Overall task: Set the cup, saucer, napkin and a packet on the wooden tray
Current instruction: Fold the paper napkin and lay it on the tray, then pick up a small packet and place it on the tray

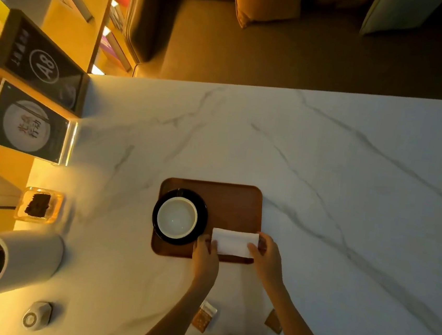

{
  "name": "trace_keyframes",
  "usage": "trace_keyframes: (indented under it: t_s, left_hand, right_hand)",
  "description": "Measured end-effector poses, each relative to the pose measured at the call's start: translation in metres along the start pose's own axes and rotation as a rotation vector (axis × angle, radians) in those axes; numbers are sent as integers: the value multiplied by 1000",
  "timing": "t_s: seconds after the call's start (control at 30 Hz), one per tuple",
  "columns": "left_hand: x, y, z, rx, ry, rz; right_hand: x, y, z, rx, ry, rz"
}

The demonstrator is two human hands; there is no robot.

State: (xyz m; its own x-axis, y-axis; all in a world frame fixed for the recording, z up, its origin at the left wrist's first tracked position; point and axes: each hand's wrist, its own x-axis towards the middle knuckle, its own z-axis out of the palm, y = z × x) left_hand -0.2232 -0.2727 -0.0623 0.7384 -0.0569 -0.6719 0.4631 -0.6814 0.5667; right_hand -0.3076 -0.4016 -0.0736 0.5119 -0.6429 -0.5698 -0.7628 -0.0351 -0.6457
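Observation:
A wooden tray [233, 207] lies on the white marble table. On its left half a black saucer [202, 214] carries a pale cup [177, 217], upright. A folded white napkin [233, 242] rests on the tray's near right part. My left hand [205, 255] pinches the napkin's left end and my right hand [266, 256] pinches its right end. A small brown packet [203, 317] lies on the table near my left forearm, and a second brown packet [274, 321] is partly hidden by my right forearm.
At the left stand two dark sign stands [38, 66], a clear box with dark contents [38, 205], a white cylinder on its side [8, 262] and a small round device [36, 315]. A sofa with cushions [264, 2] sits beyond the table's far edge.

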Motion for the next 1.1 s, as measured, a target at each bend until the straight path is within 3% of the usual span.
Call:
trace_keyframes:
  t_s: [0.23, 0.33, 0.4, 0.53, 0.8, 1.1]
  left_hand:
    - [-10, -3, -2, 32, 107, 86]
    - [-24, -14, -4, 318, 135, 361]
    - [-30, -23, -1, 554, 68, 550]
    - [-27, -34, 6, 834, -86, 707]
    - [-7, -60, 6, 999, -134, 669]
    - [-9, -58, 12, 984, -180, 646]
  right_hand:
    - [-11, 1, 9, -72, 132, -65]
    - [-26, -4, 11, -260, 233, -214]
    - [-35, -3, 13, -391, 217, -351]
    - [-40, 21, 26, -678, 119, -502]
    - [-30, 39, 25, -918, 63, -527]
    - [-27, 42, 30, -891, 90, -556]
